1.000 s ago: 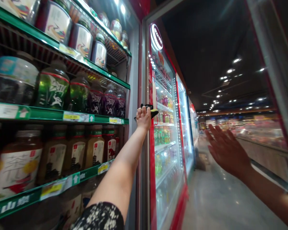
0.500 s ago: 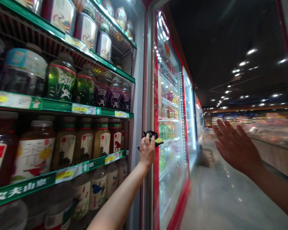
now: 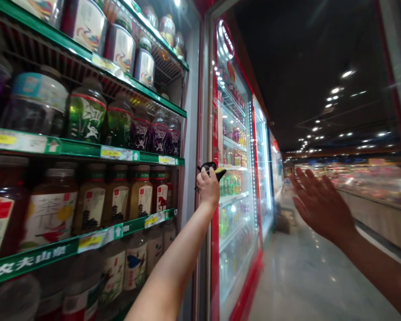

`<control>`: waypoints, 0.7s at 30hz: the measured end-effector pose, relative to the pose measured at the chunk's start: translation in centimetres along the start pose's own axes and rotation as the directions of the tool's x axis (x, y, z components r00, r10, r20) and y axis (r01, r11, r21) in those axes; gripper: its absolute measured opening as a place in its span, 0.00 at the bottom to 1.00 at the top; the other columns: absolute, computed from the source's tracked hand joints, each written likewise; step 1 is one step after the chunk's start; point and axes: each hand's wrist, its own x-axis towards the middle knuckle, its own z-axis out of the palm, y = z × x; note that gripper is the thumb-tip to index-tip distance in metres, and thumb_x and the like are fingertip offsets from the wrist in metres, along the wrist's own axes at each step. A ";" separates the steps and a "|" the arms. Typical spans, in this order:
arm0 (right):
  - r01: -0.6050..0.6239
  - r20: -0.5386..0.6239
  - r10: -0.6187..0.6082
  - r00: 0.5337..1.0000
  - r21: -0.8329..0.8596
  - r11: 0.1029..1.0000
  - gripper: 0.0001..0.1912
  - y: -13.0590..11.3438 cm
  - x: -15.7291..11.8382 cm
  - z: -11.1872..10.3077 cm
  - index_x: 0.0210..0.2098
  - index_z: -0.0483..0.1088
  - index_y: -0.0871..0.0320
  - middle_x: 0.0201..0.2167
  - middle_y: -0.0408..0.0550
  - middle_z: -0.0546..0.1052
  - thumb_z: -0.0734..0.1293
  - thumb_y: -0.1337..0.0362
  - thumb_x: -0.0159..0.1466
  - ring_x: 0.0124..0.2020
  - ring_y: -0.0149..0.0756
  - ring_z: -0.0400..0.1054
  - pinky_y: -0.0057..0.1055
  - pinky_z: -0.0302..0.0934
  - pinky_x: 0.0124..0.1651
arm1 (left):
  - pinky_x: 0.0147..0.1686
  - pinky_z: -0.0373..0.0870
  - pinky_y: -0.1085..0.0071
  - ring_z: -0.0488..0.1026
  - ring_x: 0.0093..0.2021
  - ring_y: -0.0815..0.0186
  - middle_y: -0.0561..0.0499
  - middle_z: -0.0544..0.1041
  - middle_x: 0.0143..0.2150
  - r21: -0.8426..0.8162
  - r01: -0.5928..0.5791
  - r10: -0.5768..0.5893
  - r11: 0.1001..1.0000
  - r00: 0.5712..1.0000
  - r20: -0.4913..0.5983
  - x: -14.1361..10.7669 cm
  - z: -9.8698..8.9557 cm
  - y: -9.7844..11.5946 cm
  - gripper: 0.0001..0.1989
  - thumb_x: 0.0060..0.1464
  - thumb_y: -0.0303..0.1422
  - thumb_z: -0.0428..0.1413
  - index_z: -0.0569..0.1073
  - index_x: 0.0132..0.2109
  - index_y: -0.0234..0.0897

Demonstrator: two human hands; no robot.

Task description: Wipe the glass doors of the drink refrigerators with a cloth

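My left hand (image 3: pixel 208 188) reaches up to the edge of an open cooler door. Its fingers are closed round a crumpled black-and-yellow cloth (image 3: pixel 220 172), which lies against the upright door frame (image 3: pixel 207 129). Whether the cloth is a rag or a glove, I cannot tell. To the right, my right hand (image 3: pixel 321 209) is held up flat with its fingers stretched out, over the see-through glass of the door. It holds nothing; I cannot tell whether it touches the glass.
Left of my arm, cooler shelves with green price rails (image 3: pixel 70 146) carry green drink bottles (image 3: pixel 87 111) and tea bottles (image 3: pixel 51 205). Beyond the door stands a lit red-framed cooler (image 3: pixel 235 178). A shiny aisle floor (image 3: pixel 304 276) runs past a long display counter (image 3: pixel 377 209).
My left hand has moved up along the door frame with the cloth. My right hand appears slightly further left, still flat. The view has shifted a little.
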 end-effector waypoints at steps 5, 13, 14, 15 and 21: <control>0.002 0.001 -0.002 1.000 -0.003 1.000 0.31 -0.1 0.1 -0.1 0.70 0.55 0.64 0.71 0.61 0.58 0.59 0.61 0.70 0.72 0.53 0.49 0.56 0.42 0.73 | 0.60 0.68 0.47 0.67 0.64 0.49 0.34 0.68 0.65 0.051 -0.128 0.122 0.991 0.987 0.100 -8.7 -0.4 -2.9 0.28 0.60 0.23 0.50 0.65 0.66 0.40; 0.023 -0.018 -0.024 1.000 -0.018 1.000 0.39 0.3 0.0 0.5 0.75 0.41 0.58 0.72 0.59 0.55 0.61 0.61 0.70 0.72 0.53 0.50 0.54 0.42 0.73 | 0.63 0.63 0.51 0.64 0.65 0.51 0.34 0.67 0.66 -0.175 -0.108 0.107 0.979 0.994 -0.014 6.0 0.0 2.1 0.24 0.66 0.33 0.48 0.64 0.66 0.33; 0.026 -0.020 -0.027 0.999 -0.021 0.999 0.39 0.4 0.0 0.6 0.75 0.40 0.58 0.72 0.59 0.55 0.62 0.61 0.70 0.72 0.53 0.50 0.54 0.42 0.73 | 0.64 0.62 0.50 0.64 0.65 0.50 0.33 0.66 0.66 -0.191 -0.076 0.072 0.979 0.997 -0.029 6.4 0.1 2.8 0.24 0.66 0.34 0.49 0.64 0.66 0.31; 0.028 -0.020 -0.029 0.999 -0.024 0.999 0.40 0.5 -0.1 0.6 0.75 0.39 0.58 0.72 0.59 0.55 0.62 0.61 0.70 0.72 0.53 0.50 0.54 0.42 0.73 | 0.64 0.61 0.49 0.63 0.65 0.49 0.33 0.66 0.66 -0.207 -0.067 0.059 0.976 0.997 -0.041 6.0 0.2 3.3 0.24 0.66 0.36 0.49 0.64 0.66 0.31; 0.018 0.009 -0.018 1.000 -0.021 1.000 0.38 0.7 -0.2 1.0 0.75 0.41 0.59 0.72 0.59 0.55 0.61 0.61 0.71 0.73 0.53 0.48 0.53 0.40 0.74 | 0.67 0.58 0.53 0.58 0.70 0.52 0.39 0.65 0.68 -0.244 -0.457 0.477 0.855 0.878 0.028 -2.1 0.3 0.9 0.25 0.63 0.35 0.54 0.66 0.66 0.40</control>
